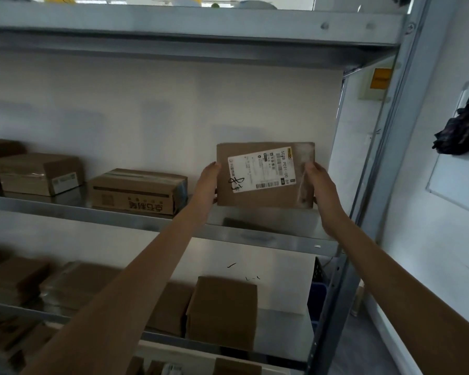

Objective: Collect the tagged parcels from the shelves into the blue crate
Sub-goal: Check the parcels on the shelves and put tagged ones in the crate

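Gripping brown cardboard parcel (266, 175), white label (261, 169) facing camera, both hands.

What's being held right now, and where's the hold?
A labelled cardboard parcel, gripped on its two side edges: left hand on the left edge, right hand on the right.

Both bare arms reach forward and upward, nearly straight, the left hand (207, 182) pressed flat against the left edge of a cardboard parcel (266, 175) and the right hand (318, 185) clasping its right edge, thumbs on the labelled face.
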Demonstrator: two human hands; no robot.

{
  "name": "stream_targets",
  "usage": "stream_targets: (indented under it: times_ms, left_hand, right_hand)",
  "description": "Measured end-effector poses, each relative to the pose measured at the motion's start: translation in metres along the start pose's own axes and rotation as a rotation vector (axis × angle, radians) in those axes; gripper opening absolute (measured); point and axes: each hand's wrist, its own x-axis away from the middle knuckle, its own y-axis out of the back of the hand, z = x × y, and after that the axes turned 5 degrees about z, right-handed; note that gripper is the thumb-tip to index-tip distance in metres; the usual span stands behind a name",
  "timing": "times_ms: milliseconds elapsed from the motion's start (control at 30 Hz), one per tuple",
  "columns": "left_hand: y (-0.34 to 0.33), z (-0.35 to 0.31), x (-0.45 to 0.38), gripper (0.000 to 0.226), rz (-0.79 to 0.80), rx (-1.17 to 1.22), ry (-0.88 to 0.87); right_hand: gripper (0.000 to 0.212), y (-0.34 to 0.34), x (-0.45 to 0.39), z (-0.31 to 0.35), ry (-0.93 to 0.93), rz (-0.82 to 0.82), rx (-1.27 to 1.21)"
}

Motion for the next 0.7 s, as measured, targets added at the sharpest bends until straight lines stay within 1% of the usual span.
stream_targets:
  times_ms: [100,200,267,300,367,433,500,567,633,700]
  left_hand:
    - [0.004,-0.002,-0.002,0.044,-0.054,-0.004,-0.034]
    - [0.003,-0.006,-0.001,0.036,-0.05,-0.065,-0.072]
    - [0.001,-0.007,0.0,0.028,-0.034,-0.062,-0.053]
    - [0.001,-0.007,-0.001,0.028,-0.019,-0.042,-0.036]
    - [0.001,-0.005,0.0,0.036,0.003,-0.01,0.002]
    - [-0.001,-0.004,0.002,0.044,0.004,-0.038,0.027]
    - [-0.002,0.001,0.003,0.046,0.025,-0.072,0.046]
    - [-0.002,0.006,0.003,0.05,0.067,-0.093,0.077]
    - [-0.001,0.013,0.001,0.061,0.092,-0.13,0.111]
    - [-0.003,0.017,0.001,0.07,0.102,-0.161,0.141]
  right_hand:
    - [0.054,0.0,0.001,0.0,0.027,0.03,0.003]
    - [0.063,-0.003,0.005,-0.004,0.035,-0.011,-0.059]
    - [0.062,-0.004,0.007,-0.007,0.034,-0.033,-0.079]
    - [0.059,-0.005,0.008,-0.009,0.034,-0.031,-0.076]
    - [0.052,-0.004,0.01,-0.013,0.023,-0.014,-0.071]
    - [0.046,-0.003,0.013,-0.017,0.017,-0.022,-0.064]
    - [0.044,-0.001,0.014,-0.023,-0.002,-0.037,-0.028]
    - [0.051,0.0,0.015,-0.032,-0.038,-0.051,0.011]
    - [0.06,0.002,0.016,-0.039,-0.091,-0.063,0.046]
    - [0.065,0.002,0.017,-0.041,-0.141,-0.071,0.055]
